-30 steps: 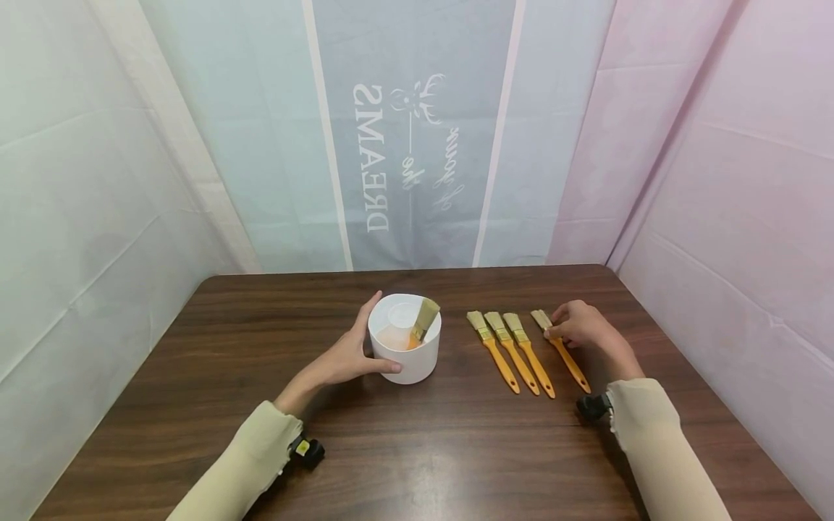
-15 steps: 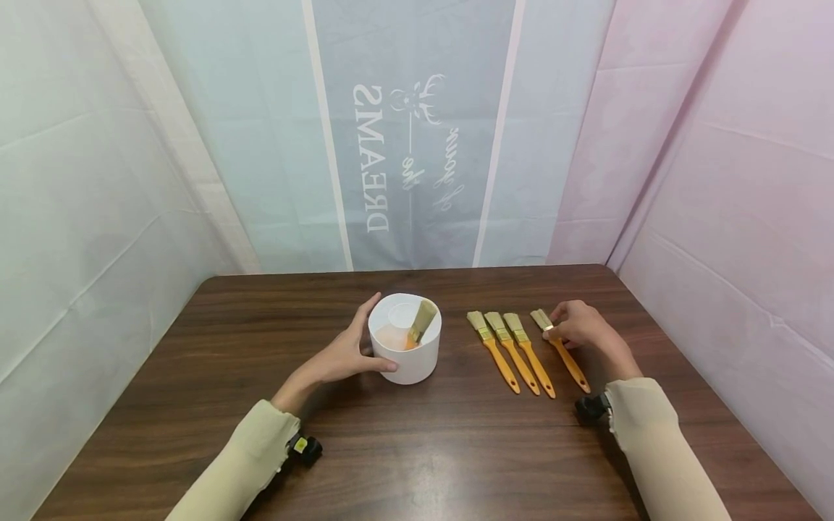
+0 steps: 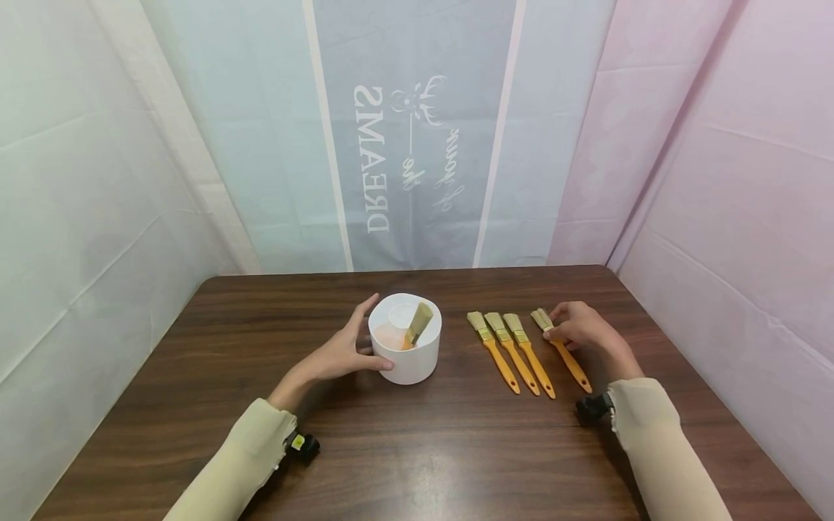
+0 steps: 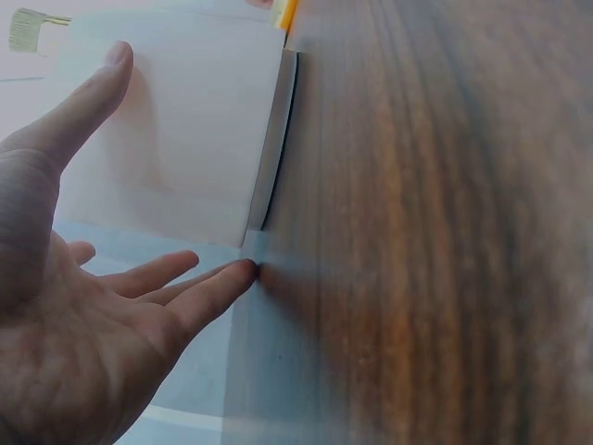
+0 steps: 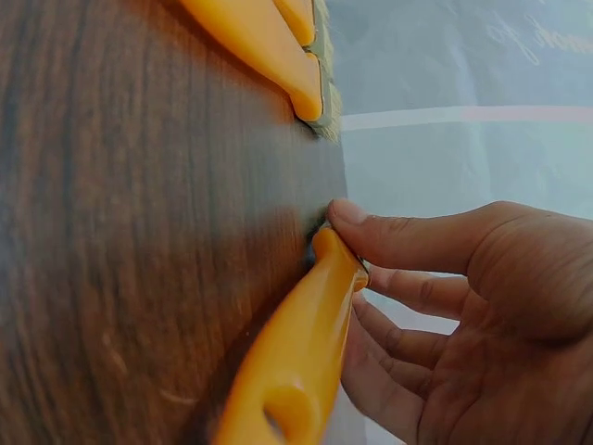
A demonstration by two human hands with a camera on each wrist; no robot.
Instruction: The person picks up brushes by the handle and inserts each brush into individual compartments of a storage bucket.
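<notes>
A white tub (image 3: 410, 365) stands on the table with one paintbrush (image 3: 418, 322) leaning inside, bristles up; its handle is mostly hidden by the wall. Beside the tub's left side is my left hand (image 3: 339, 356), thumb in front and fingers spread and fairly straight. In the left wrist view that hand (image 4: 102, 306) does not curl round the tub (image 4: 185, 130); whether the thumb touches it I cannot tell. On the right, my right hand (image 3: 583, 325) pinches a yellow-handled paintbrush (image 3: 573, 369) near its metal band, the brush lying along the table. Thumb and fingers meet that brush (image 5: 296, 343) in the right wrist view.
Three more paintbrushes lie side by side between the tub and my right hand: a left one (image 3: 502, 369), a middle one (image 3: 523, 369) and a right one (image 3: 537, 370). The dark wooden table (image 3: 404, 449) ends at a hanging cloth (image 3: 417, 246) behind.
My left hand has shifted slightly left, its thumb sliding back along the tub's front. The brush inside the tub has tipped a little left. My right hand has stayed almost still.
</notes>
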